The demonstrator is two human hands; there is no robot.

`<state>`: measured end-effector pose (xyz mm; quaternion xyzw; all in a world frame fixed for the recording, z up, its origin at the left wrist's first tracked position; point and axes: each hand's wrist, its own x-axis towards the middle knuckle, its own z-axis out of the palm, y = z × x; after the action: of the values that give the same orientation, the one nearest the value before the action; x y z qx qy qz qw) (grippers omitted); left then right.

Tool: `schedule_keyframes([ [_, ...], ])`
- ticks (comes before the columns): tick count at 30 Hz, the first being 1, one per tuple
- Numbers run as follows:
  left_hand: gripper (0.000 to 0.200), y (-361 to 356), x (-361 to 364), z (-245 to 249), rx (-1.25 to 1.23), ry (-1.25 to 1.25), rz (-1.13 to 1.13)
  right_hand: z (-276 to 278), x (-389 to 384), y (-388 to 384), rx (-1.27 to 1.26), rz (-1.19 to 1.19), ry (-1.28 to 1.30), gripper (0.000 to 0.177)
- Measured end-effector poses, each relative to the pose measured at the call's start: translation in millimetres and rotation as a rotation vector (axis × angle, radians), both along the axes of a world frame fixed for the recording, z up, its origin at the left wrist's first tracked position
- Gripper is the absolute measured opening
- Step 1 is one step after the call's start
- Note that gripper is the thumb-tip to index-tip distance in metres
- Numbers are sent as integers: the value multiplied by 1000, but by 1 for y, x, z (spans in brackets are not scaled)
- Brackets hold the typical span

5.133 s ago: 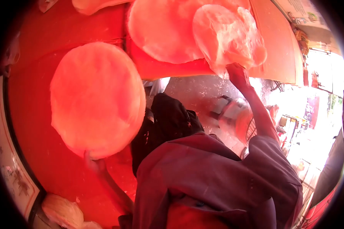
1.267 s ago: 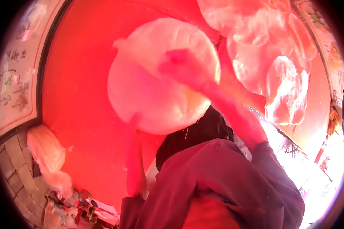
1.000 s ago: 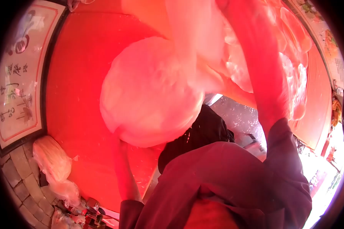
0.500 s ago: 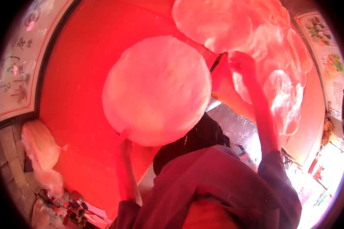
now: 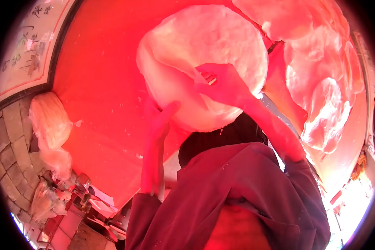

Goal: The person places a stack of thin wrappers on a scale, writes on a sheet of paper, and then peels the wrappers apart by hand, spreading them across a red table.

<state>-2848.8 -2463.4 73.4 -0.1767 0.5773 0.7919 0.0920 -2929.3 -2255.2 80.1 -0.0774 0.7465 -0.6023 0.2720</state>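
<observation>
A large round dough sheet [image 5: 212,37] lies on the red tabletop in front of me, its left part lifted into a fold. My right hand [image 5: 227,85] is closed over the middle of the sheet, with thumb and fingers pinching the fold. At the lower left edge, my left hand [image 5: 159,118] holds the rim, its thumb on top and its other fingers mostly hidden beneath the dough. To the right, several thin dough rounds [image 5: 316,41] overlap in a spread pile.
Red table surface [image 5: 100,83] stretches to the left. A clear plastic bag with pale contents [image 5: 50,116] lies by its left edge. Framed writing [image 5: 25,54] stands at upper left. Small clutter, including a second plastic bag [image 5: 46,200], sits lower left. A gap separates the two table parts.
My right hand has moved left from beside the pile onto the dough sheet and pinched it. The sheet's left part, flat before, is now raised in a fold. The view has shifted.
</observation>
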Motion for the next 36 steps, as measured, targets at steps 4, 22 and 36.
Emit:
schedule_keyframes([
  [4, 53, -3, 3, -4, 54, -20, 43, -21, -5, 7, -101, 42, -202, 35],
  [22, 60, -23, 13, -55, 51, -162, 106, -51, -42, -27, 459, 232, 748, 17],
  [36, 63, -106, 27, -91, 171, -127, -12, -5, 2, 408, 766, -750, 195, 46],
])
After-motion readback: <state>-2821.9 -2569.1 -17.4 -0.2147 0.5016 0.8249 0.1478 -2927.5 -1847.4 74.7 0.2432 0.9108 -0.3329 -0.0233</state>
